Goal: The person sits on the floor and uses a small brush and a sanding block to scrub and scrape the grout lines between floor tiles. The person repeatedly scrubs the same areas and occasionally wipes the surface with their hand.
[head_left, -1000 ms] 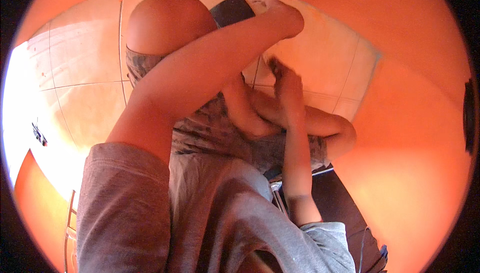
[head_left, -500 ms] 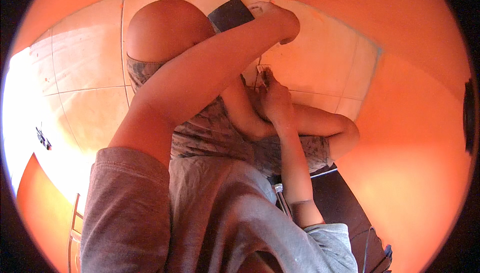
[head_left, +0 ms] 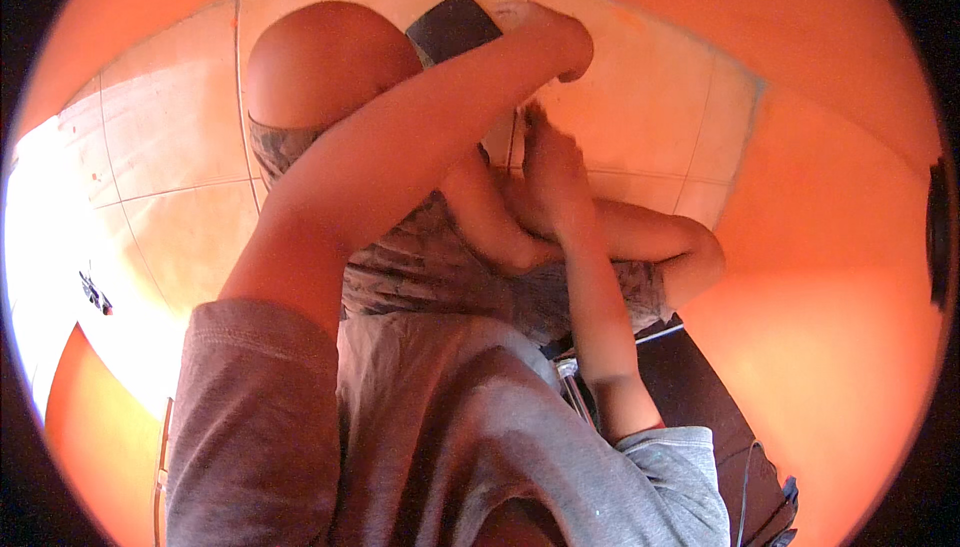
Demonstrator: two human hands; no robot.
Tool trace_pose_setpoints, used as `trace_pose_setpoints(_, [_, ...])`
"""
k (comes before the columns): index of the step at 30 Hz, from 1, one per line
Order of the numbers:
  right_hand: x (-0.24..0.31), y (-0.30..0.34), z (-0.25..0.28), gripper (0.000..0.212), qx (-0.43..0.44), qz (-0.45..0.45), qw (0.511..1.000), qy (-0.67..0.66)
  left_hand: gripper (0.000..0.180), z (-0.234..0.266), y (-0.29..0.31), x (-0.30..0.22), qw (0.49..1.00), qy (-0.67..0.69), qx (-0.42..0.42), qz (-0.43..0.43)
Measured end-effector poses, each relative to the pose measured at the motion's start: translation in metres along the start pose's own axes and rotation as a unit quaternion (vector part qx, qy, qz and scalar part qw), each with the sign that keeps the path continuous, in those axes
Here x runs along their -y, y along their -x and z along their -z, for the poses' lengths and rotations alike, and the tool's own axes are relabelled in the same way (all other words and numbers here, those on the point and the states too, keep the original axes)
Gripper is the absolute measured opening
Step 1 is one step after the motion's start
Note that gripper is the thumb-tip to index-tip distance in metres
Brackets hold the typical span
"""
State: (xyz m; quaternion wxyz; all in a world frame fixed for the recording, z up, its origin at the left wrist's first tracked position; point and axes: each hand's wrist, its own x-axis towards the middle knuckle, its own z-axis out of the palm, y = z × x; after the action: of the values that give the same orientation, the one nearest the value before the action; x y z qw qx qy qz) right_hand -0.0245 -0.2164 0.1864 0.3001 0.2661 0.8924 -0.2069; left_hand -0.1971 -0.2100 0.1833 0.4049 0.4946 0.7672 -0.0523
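Note:
My left arm reaches across from the lower left, over my raised knee, to the upper middle. There my left hand (head_left: 560, 42) bends down at the wrist towards the tiled floor, and its fingers are mostly hidden. Close beside it is a dark, flat, square-cornered piece (head_left: 453, 27); whether the hand touches it, I cannot tell. Lower and nearer to me, my right hand (head_left: 556, 162) is above my folded leg, fingers closed in a pinch. Whatever sits at its fingertips is too small and dark to name.
Pale floor tiles (head_left: 180, 137) spread around my legs, bounded by an orange wall (head_left: 820, 197). My raised knee (head_left: 335, 62) stands at the left. Near my right elbow are a dark panel-like thing (head_left: 690, 387), a metal tube (head_left: 575, 387) and a thin cable (head_left: 745, 492).
My right hand has moved slightly up and turned. The small pale piece seen at its fingertips before is no longer visible. My left hand has barely shifted.

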Motion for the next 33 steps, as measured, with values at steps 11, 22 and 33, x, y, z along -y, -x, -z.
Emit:
trace_pose_setpoints(11, [-0.024, -0.015, 0.005, 0.042, -0.034, -0.043, 0.998, -0.013, 0.039, -0.001, -0.023, -0.005, 0.993, 0.045, 0.023, 0.108])
trace_pose_setpoints(22, [-0.067, -0.017, 0.002, 0.04, -0.069, -0.025, 0.997, 0.03, 0.037, -0.023, -0.029, 0.003, 0.999, 0.039, -0.032, -0.001])
trace_pose_setpoints(33, [-0.094, -0.019, 0.003, 0.046, -0.052, -0.061, 0.994, 0.069, 0.036, -0.022, -0.017, 0.006, 0.996, 0.013, -0.092, -0.014])
